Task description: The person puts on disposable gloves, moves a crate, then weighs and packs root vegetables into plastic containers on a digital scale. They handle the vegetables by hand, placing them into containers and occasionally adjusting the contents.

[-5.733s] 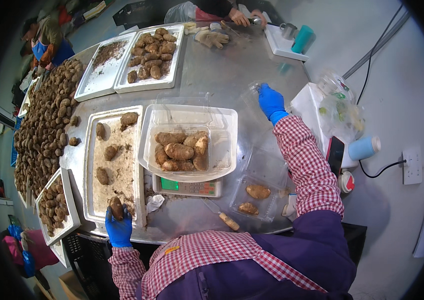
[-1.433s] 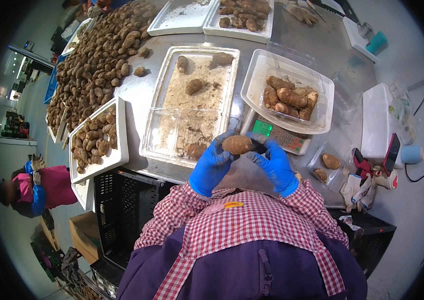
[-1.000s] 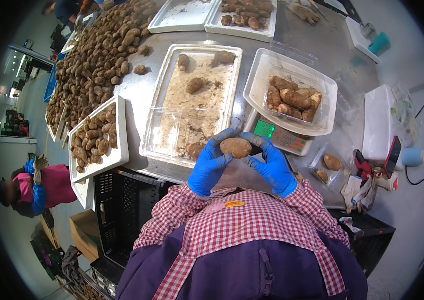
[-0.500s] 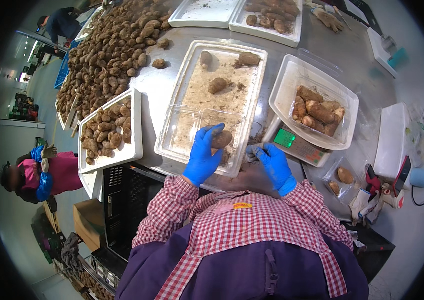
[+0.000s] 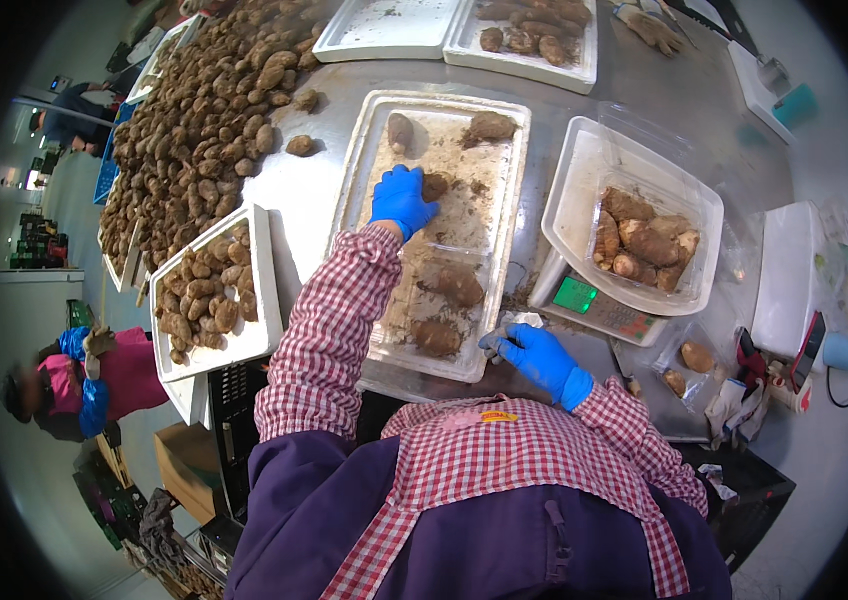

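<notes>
My left hand (image 5: pixel 403 202), in a blue glove, reaches into the long white foam tray (image 5: pixel 518 178). Its fingers are around the left side of a brown, hairy taro (image 5: pixel 435 186), partly covering it. Two more taros, one pale (image 5: pixel 400 132) and one dark (image 5: pixel 490 127), lie at the tray's far end. At the near end sits a clear plastic box (image 5: pixel 406 268) with two taros (image 5: pixel 438 338) in it. My right hand (image 5: pixel 542 360), also blue-gloved, is beside the tray's near right corner. Its soiled fingertips are pinched together; what they hold, if anything, is unclear.
To the right, a white tub (image 5: pixel 566 215) with a clear box of taros stands on a scale (image 5: pixel 604 312). A large taro heap (image 5: pixel 199 130) and a filled foam tray (image 5: pixel 272 290) lie left. A person in pink (image 5: pixel 129 372) stands beyond.
My left hand has left the near end, reached forward and come onto the middle taro. Two taros now show in the clear box. My right hand stays near the tray's corner, slightly lower.
</notes>
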`<action>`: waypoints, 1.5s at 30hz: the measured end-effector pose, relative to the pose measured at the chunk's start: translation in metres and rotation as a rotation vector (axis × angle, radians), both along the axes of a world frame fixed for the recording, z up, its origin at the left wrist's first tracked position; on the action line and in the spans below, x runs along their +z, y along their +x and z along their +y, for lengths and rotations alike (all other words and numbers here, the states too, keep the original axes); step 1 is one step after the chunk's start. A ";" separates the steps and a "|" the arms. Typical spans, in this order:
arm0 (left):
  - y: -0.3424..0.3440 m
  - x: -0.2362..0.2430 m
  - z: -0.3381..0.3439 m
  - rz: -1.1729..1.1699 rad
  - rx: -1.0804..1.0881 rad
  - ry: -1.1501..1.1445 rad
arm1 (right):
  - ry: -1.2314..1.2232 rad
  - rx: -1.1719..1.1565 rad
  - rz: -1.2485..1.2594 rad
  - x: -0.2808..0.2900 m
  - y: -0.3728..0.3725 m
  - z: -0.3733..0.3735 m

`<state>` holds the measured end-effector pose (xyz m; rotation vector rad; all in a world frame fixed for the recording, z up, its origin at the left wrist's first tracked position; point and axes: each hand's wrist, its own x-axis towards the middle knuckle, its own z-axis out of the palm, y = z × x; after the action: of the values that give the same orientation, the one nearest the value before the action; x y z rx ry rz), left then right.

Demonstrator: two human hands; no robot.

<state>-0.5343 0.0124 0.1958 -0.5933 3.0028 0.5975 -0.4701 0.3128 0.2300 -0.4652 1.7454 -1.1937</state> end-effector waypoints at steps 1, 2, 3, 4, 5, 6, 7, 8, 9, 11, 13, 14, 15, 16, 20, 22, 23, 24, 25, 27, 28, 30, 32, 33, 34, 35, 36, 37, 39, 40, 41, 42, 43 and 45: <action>-0.008 -0.001 -0.001 -0.057 0.007 -0.001 | -0.006 -0.020 -0.011 0.001 0.000 0.003; -0.011 0.000 0.001 -0.114 0.013 -0.005 | -0.042 -0.048 -0.034 0.001 -0.001 0.005; -0.012 0.004 0.005 -0.009 0.008 0.083 | -0.019 -0.074 -0.038 0.001 -0.003 0.007; -0.006 0.009 0.011 0.091 0.002 0.170 | -0.026 -0.109 -0.059 0.001 -0.004 0.008; 0.003 0.017 0.017 0.143 0.012 0.261 | -0.037 -0.140 -0.092 0.002 -0.005 0.009; 0.012 0.026 0.027 0.160 0.019 0.416 | -0.067 -0.139 -0.028 0.003 -0.007 0.008; 0.024 0.035 0.039 0.167 -0.011 0.530 | -0.099 -0.132 0.025 0.004 -0.009 0.008; 0.036 0.044 0.051 0.183 -0.041 0.642 | -0.057 -0.134 0.099 0.006 -0.011 0.007; 0.047 0.053 0.062 0.227 -0.086 0.755 | -0.189 -0.205 -0.012 0.008 -0.012 0.006; 0.072 0.070 0.083 0.210 -0.167 0.686 | -0.328 -0.352 -0.189 0.017 -0.011 0.005; 0.090 0.080 0.099 0.154 -0.199 0.757 | -0.216 -0.401 -0.082 0.027 -0.014 0.009; 0.099 0.083 0.106 0.176 -0.232 0.745 | -0.225 -0.437 -0.085 0.031 -0.014 0.010; 0.107 0.085 0.112 0.166 -0.254 0.731 | -0.252 -0.469 -0.076 0.034 -0.014 0.011; 0.114 0.086 0.118 0.175 -0.255 0.747 | -0.265 -0.462 -0.098 0.037 -0.013 0.013; 0.134 0.079 0.138 0.185 -0.215 0.942 | -0.360 -0.412 -0.074 0.042 -0.010 0.021; 0.141 0.074 0.150 0.211 -0.109 1.147 | -0.352 -0.363 0.016 0.040 -0.007 0.025; 0.144 0.073 0.156 0.210 -0.046 1.247 | -0.383 -0.383 0.032 0.039 -0.006 0.027; 0.147 0.072 0.161 0.227 -0.029 1.334 | -0.407 -0.404 0.049 0.037 -0.004 0.029; 0.149 0.072 0.166 0.212 0.003 1.419 | -0.450 -0.424 0.074 0.035 -0.004 0.032; 0.154 0.073 0.172 0.163 0.071 1.550 | -0.330 -0.431 0.122 0.028 -0.003 0.037; 0.156 0.074 0.174 0.130 0.107 1.597 | -0.314 -0.433 0.158 0.024 -0.003 0.041; 0.157 0.074 0.177 0.117 0.138 1.612 | -0.030 -0.441 0.193 0.015 -0.006 0.047; 0.157 0.074 0.177 0.175 0.121 1.557 | 0.071 -0.427 0.109 0.007 -0.011 0.056; 0.156 0.073 0.178 0.158 0.147 1.478 | 0.048 -0.409 0.004 0.005 -0.014 0.060; 0.155 0.073 0.178 0.150 0.168 1.408 | 0.072 -0.422 -0.053 0.004 -0.012 0.062; 0.154 0.072 0.179 0.120 0.198 1.328 | -0.065 -0.390 -0.062 0.005 -0.010 0.063; 0.152 0.072 0.180 0.159 0.200 1.321 | -0.156 -0.396 -0.022 0.007 -0.005 0.063; 0.150 0.072 0.182 0.178 0.208 1.305 | -0.221 -0.413 0.003 0.011 0.001 0.061; 0.147 0.073 0.188 0.190 0.230 1.297 | -0.135 -0.248 0.242 0.022 0.013 0.055; 0.146 0.074 0.191 0.181 0.244 1.305 | -0.153 -0.165 0.393 0.028 0.016 0.053; 0.146 0.074 0.193 0.191 0.243 1.324 | -0.071 -0.174 0.358 0.032 0.017 0.050; 0.145 0.075 0.192 0.193 0.224 1.335 | -0.066 -0.174 0.364 0.035 0.016 0.047; 0.145 0.075 0.191 0.216 0.191 1.356 | -0.055 -0.160 0.374 0.037 0.014 0.046; 0.145 0.075 0.182 0.266 0.175 1.406 | -0.128 -0.252 -0.076 0.038 0.006 0.052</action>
<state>-0.3892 0.1948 0.2709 -0.5957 1.8438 2.4765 -0.4642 0.3649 0.2685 -0.2759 1.7048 -1.4887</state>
